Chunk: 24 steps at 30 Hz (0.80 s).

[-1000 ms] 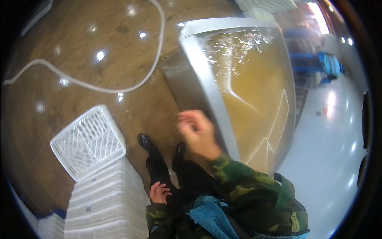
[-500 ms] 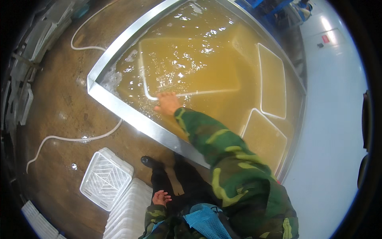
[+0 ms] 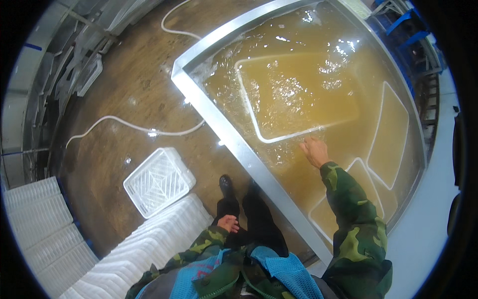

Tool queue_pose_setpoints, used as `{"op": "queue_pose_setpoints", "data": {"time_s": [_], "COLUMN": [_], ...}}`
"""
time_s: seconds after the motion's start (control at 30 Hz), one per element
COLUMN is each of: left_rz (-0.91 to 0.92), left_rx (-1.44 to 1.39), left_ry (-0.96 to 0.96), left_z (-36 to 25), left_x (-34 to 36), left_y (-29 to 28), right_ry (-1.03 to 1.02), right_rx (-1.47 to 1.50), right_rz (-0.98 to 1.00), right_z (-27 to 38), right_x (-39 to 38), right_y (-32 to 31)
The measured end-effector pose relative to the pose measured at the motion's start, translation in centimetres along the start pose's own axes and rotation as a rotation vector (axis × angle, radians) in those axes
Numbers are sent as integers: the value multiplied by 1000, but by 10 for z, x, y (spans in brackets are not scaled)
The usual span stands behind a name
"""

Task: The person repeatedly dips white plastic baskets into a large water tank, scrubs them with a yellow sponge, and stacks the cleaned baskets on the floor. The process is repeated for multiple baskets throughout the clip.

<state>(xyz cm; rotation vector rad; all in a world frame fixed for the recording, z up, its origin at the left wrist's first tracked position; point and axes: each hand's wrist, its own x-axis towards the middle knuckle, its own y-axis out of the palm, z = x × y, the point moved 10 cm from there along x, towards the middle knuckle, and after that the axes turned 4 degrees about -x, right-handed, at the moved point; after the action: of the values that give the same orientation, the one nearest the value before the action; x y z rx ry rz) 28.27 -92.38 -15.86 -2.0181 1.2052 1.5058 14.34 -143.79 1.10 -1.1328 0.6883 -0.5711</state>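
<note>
My right hand (image 3: pixel 314 151) is over the cloudy brown water in a metal-rimmed tank (image 3: pixel 226 127), its fingers loosely bent and slightly apart, holding nothing I can see. It is just short of the near edge of a large white-rimmed basket (image 3: pixel 256 124), mostly under the water. Two other submerged white-rimmed baskets are to the right, one farther off (image 3: pixel 377 129) and one (image 3: pixel 318 203) partly behind my right sleeve. My left hand (image 3: pixel 229 223) hangs low in front of my body, empty, its fingers relaxed and a little apart.
At my left is a long stack of white plastic baskets (image 3: pixel 142 249), with a slatted white basket (image 3: pixel 159 182) at its far end. A pale hose (image 3: pixel 169 133) crosses the wet brown floor to the tank. More white stacks (image 3: pixel 37 204) stand far left.
My right hand has drawn back from the large basket's near rim, which it was touching. The view has swung left, so the tank appears farther right. My left hand still hangs low.
</note>
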Motion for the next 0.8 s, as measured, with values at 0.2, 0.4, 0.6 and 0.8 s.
{"op": "queue_pose_setpoints", "data": {"time_s": [0.2, 0.4, 0.6, 0.8], "left_rz": [-93, -69, -82, -12], "left_rx": [-74, -385, -310, -236], "left_ry": [-17, -108, 17, 33], "left_z": [15, 49, 27, -12], "left_x": [-11, -11, -14, 11], "left_y": [-9, -25, -33, -42], "right_ry": [3, 204, 106, 89], "right_rx": [53, 106, 36, 57], "right_rz": [19, -19, 45, 187], "right_z": [120, 133, 140, 96], "right_x": [89, 183, 134, 13], "right_y": [18, 107, 63, -19]}}
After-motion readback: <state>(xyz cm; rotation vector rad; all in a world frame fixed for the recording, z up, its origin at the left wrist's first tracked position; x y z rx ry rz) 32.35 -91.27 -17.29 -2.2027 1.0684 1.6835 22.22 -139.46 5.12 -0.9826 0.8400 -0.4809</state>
